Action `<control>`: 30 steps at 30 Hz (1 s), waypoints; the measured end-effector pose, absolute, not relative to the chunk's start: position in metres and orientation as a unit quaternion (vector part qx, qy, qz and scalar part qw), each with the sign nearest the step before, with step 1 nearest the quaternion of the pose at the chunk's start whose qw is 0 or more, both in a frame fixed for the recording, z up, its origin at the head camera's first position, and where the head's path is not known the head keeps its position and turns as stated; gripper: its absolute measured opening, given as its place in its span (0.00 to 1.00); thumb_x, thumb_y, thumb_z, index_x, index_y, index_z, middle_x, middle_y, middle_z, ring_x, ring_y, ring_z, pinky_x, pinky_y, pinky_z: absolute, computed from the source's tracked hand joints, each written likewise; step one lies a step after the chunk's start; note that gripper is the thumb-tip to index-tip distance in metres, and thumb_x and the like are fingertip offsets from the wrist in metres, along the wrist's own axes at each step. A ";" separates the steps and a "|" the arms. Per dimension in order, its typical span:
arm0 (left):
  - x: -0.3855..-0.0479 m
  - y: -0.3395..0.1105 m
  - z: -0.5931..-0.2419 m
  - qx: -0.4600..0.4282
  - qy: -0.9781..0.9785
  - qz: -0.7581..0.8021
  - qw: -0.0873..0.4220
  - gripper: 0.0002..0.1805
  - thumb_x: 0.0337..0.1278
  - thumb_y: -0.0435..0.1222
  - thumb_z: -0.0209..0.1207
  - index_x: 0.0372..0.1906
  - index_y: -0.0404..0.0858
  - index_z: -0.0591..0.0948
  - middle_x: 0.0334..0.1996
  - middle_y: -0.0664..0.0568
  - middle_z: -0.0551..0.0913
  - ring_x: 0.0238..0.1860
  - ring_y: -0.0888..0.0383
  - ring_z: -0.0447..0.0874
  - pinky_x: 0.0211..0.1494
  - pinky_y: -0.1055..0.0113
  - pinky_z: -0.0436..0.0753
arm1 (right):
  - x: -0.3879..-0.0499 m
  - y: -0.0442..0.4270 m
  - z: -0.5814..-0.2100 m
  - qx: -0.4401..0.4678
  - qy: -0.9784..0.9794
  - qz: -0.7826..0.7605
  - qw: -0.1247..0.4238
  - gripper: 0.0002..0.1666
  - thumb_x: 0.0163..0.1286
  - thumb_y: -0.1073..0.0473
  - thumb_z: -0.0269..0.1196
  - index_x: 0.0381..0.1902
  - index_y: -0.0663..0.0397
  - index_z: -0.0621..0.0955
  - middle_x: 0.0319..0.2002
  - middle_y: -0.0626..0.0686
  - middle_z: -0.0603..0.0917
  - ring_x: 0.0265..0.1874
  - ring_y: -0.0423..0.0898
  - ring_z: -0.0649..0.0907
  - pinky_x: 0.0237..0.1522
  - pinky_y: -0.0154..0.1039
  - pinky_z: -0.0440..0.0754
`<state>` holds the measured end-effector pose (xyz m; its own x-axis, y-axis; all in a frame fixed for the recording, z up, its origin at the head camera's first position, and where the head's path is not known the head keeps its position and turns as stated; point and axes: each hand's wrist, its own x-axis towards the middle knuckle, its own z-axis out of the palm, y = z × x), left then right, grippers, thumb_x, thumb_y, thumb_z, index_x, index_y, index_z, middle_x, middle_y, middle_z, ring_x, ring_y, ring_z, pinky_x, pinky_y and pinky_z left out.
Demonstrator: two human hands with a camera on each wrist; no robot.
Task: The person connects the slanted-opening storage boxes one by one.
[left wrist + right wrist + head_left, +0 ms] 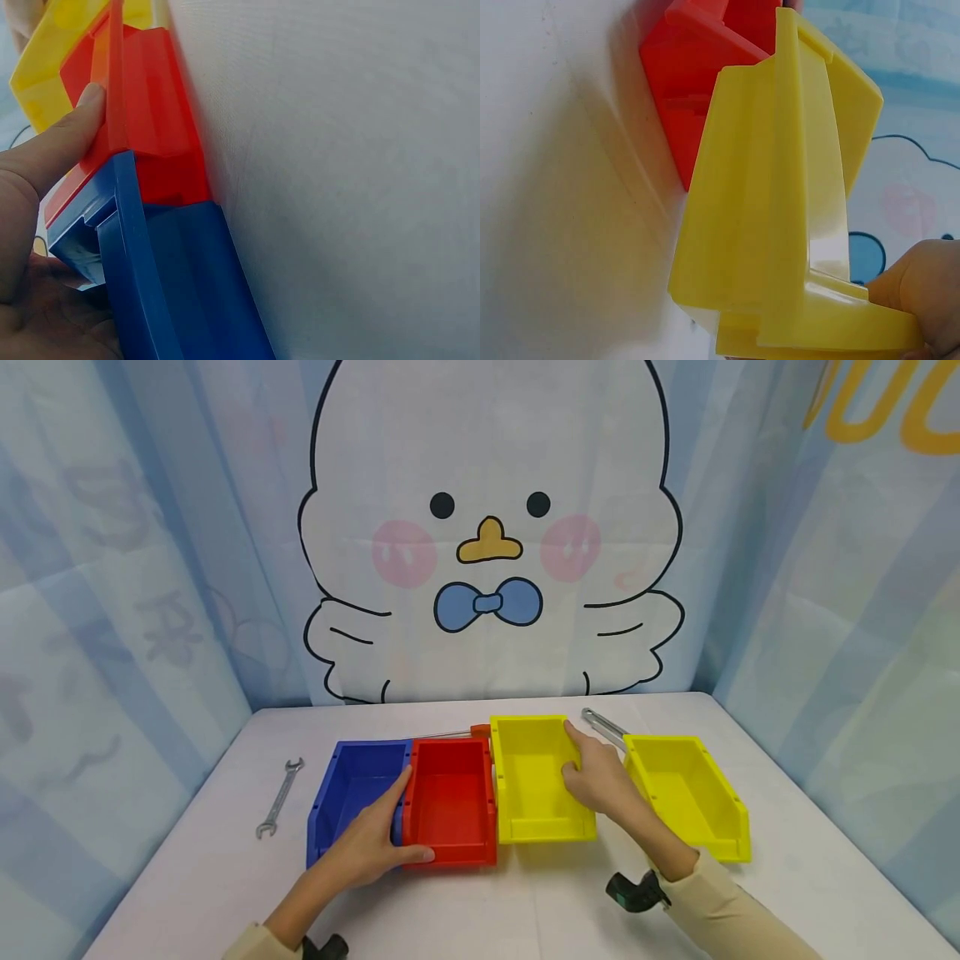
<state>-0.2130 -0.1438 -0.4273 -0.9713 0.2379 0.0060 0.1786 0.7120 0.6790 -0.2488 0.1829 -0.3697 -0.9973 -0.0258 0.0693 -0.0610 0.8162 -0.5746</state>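
In the head view, my left hand rests on the red bin, index finger along its left rim and thumb across its front edge. A blue bin sits against the red one's left side; the left wrist view shows the thumb on the red rim. My right hand grips the right wall of a yellow bin beside the red bin. This bin is lifted off the table in the right wrist view. Some fingers of both hands are hidden.
A second yellow bin stands at the right, with a wrench behind it. Another wrench lies at the left. A screwdriver with an orange-red handle lies behind the bins. Curtains enclose the white table.
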 end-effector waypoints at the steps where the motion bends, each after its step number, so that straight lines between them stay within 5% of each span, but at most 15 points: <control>1: -0.213 -0.144 -0.427 0.112 0.925 0.362 0.041 0.69 0.47 0.49 0.82 0.88 0.45 0.49 0.82 0.37 0.64 0.79 0.31 0.66 0.73 0.33 0.77 | -0.249 0.182 -0.370 0.022 -0.953 0.301 0.029 0.42 0.74 0.66 0.54 0.84 0.60 0.60 0.56 0.68 0.85 0.16 0.42 0.67 0.23 0.32 0.73; 4: -0.214 -0.144 -0.429 0.112 0.925 0.362 0.040 0.69 0.47 0.50 0.82 0.88 0.45 0.49 0.82 0.37 0.64 0.79 0.31 0.66 0.73 0.33 0.77 | -0.249 0.181 -0.370 0.018 -0.956 0.292 0.030 0.41 0.75 0.63 0.56 0.84 0.60 0.60 0.62 0.69 0.83 0.20 0.46 0.73 0.29 0.35 0.79; 7: -0.214 -0.144 -0.430 0.113 0.925 0.362 0.039 0.69 0.47 0.50 0.82 0.88 0.45 0.49 0.83 0.38 0.63 0.79 0.31 0.66 0.73 0.33 0.76 | -0.250 0.181 -0.368 0.022 -0.964 0.260 0.041 0.39 0.79 0.57 0.59 0.82 0.61 0.63 0.71 0.69 0.78 0.43 0.57 0.87 0.53 0.49 0.89; 11: -0.214 -0.144 -0.430 0.114 0.923 0.365 0.038 0.69 0.47 0.50 0.82 0.88 0.46 0.50 0.83 0.38 0.63 0.79 0.31 0.66 0.73 0.33 0.77 | -0.253 0.184 -0.362 0.032 -0.975 0.209 0.074 0.37 0.81 0.48 0.58 0.78 0.64 0.69 0.71 0.68 0.78 0.67 0.67 0.81 0.72 0.65 0.77; 20: -0.215 -0.145 -0.429 0.109 0.926 0.360 0.038 0.69 0.46 0.50 0.82 0.88 0.48 0.49 0.83 0.38 0.63 0.80 0.31 0.66 0.73 0.33 0.77 | -0.260 0.169 -0.349 0.092 -0.947 0.280 0.127 0.32 0.82 0.49 0.58 0.76 0.56 0.74 0.72 0.63 0.80 0.72 0.65 0.78 0.75 0.65 0.75; 30: -0.216 -0.144 -0.430 0.110 0.926 0.359 0.038 0.70 0.46 0.51 0.82 0.88 0.48 0.49 0.83 0.38 0.63 0.79 0.31 0.66 0.72 0.33 0.78 | -0.261 0.139 -0.363 0.114 -0.898 0.425 -0.006 0.31 0.83 0.51 0.58 0.79 0.48 0.71 0.72 0.62 0.79 0.65 0.60 0.85 0.57 0.50 0.91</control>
